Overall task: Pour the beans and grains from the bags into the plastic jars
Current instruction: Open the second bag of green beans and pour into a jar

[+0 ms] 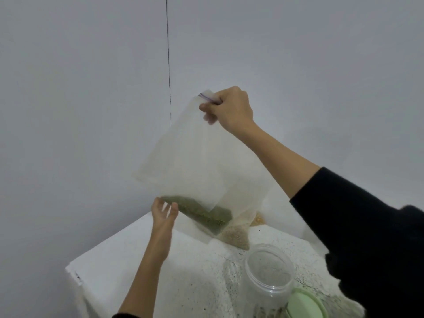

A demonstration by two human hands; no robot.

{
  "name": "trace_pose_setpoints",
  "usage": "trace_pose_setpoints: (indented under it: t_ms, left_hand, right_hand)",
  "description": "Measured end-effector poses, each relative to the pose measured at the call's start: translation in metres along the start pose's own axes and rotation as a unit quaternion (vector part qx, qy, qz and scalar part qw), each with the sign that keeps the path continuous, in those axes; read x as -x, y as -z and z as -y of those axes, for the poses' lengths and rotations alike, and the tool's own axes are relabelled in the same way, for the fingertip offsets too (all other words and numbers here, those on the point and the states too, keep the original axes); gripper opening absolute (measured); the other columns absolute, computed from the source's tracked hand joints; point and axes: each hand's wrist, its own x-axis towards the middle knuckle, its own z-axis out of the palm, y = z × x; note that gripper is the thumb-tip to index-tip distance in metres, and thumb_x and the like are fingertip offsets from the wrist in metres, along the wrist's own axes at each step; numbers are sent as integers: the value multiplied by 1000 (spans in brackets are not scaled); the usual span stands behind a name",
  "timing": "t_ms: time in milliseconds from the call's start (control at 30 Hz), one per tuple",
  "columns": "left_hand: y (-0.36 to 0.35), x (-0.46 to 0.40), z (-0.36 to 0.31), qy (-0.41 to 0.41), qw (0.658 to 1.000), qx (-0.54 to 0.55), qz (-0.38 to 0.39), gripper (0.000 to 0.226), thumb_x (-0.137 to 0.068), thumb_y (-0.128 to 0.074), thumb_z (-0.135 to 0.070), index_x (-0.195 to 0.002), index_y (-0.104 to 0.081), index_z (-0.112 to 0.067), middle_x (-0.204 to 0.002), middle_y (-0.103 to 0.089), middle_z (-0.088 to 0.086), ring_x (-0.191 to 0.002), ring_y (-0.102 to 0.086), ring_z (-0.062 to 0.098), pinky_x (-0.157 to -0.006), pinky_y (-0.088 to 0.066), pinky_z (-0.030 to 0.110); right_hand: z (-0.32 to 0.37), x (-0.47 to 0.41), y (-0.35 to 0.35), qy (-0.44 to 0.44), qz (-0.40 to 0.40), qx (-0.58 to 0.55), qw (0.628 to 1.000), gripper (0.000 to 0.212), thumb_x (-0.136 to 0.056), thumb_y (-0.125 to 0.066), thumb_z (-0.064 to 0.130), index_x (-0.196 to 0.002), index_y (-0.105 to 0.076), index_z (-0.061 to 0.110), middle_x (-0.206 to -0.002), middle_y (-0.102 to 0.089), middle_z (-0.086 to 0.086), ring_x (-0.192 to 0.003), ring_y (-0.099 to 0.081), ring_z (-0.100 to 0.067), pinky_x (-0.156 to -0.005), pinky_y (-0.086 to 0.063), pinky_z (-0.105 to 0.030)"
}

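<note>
Two hands busy: right hand (229, 109) pinches green-bean bag (197, 171) aloft by its zip corner; left hand (164, 212) open beside beans. Risk: bag swings, spilling wide of open jar (269, 269) on counter (137, 253).

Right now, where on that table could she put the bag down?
Bare tabletop shows at the near left, between the table's left edge, her left hand and the open jar. The far right is crowded: grain bags lie behind the jar, and a green lid sits beside it.
</note>
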Motion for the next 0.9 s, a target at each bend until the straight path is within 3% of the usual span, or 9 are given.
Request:
trace_pose_setpoints:
  t_ms: [67,167,233,300,433,533,667,767,900]
  left_hand:
    - [-7,-2,7,11,996,61,61,126,-45,-71,-81,-146,-23,-23,-145,-38,0,-133,-39,15,-111,-33,43]
    - [-20,0,5,29,978,182,93,111,-39,-85,-68,-123,-45,-7,-106,-62,10,-96,-64,18,-83,-55,33]
    - [-30,3,2,54,967,239,76,99,-31,-91,-59,-108,-59,-7,-95,-68,8,-83,-69,18,-69,-58,30]
    - [-36,6,-2,67,961,260,60,73,-36,-93,-50,-94,-71,-12,-93,-72,10,-78,-72,19,-63,-59,31]
    - [-41,8,-13,81,963,256,7,45,-35,-94,-40,-67,-75,-13,-74,-72,5,-64,-70,16,-60,-60,31]
    - [-40,9,-23,75,965,248,-32,24,-62,-76,-25,-77,-66,-9,-65,-69,0,-58,-67,13,-54,-58,26]
    - [-33,5,-46,33,976,209,-52,7,-84,-66,-12,-79,-62,-8,-60,-68,-4,-55,-65,8,-55,-56,21]
    - [-27,0,-67,-3,982,178,-60,6,-86,-65,-9,-80,-63,-9,-60,-68,-6,-56,-65,7,-56,-56,20]
    - [-20,-1,-87,-39,985,155,-58,5,-85,-67,-9,-80,-64,-9,-60,-69,-5,-56,-65,8,-58,-56,21]
  right_hand:
    - [2,4,6,1,-2,-12,1000,22,-84,-69,24,-71,-70,6,-66,-72,1,-60,-68,-10,-72,-53,-32]
    - [4,11,15,3,-6,-15,1000,21,-83,-69,24,-69,-69,8,-66,-72,2,-59,-68,-10,-75,-56,-35]
    - [5,17,19,4,-6,-18,1000,21,-83,-69,23,-70,-70,7,-66,-72,2,-58,-69,-10,-77,-56,-37]
    - [6,22,24,2,-8,-31,999,20,-82,-70,22,-70,-70,6,-65,-72,1,-58,-69,-12,-78,-56,-39]
    - [7,30,31,2,-8,-47,999,20,-81,-71,20,-71,-71,4,-63,-71,1,-55,-69,-14,-79,-56,-42]
    - [10,35,38,7,-9,-49,999,20,-82,-71,20,-73,-71,1,-62,-71,0,-54,-69,-14,-75,-57,-43]
    - [13,42,52,-7,-23,-90,996,19,-83,-71,17,-77,-71,-1,-62,-71,-4,-54,-70,-18,-63,-52,-34]
    - [10,48,63,-31,-44,-168,984,18,-83,-71,15,-80,-70,-3,-65,-71,-11,-55,-70,-22,-52,-48,-25]
    - [5,59,70,-54,-61,-231,969,13,-84,-71,15,-76,-70,5,-66,-71,-10,-56,-70,-23,-50,-48,-22]
